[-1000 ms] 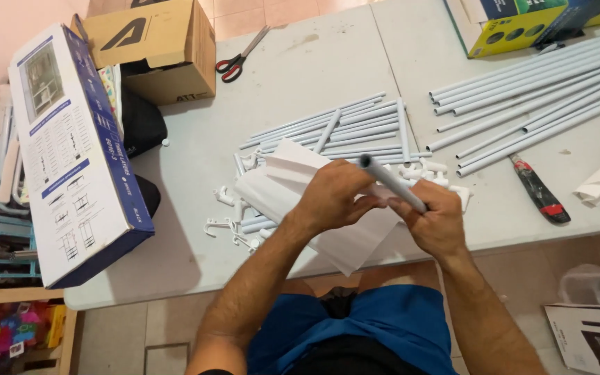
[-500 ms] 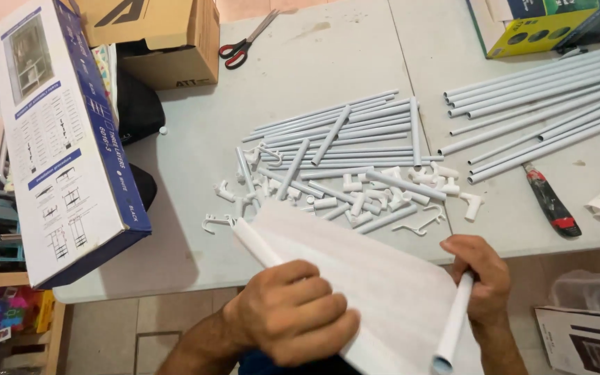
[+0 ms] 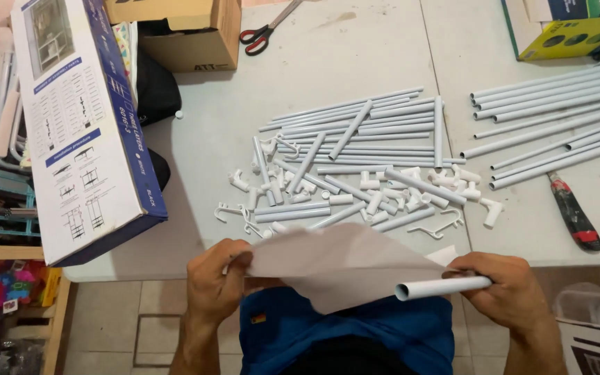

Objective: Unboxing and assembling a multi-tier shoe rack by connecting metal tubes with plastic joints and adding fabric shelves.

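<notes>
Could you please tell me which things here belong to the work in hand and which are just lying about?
In hand: white tube, paper sheet, short tubes, connectors, long tubes.
Lying about: scissors, utility knife, cardboard box.

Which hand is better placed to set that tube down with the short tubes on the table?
Right. The right hand already holds the tube; the left hand is busy pinching the paper.

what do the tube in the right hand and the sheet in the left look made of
Tube in the right hand: thin-walled and hollow at its open end, smooth white coat; probably painted metal, possibly plastic. Sheet pinched by the left hand: thin matte white paper, bending under its own weight.
</notes>
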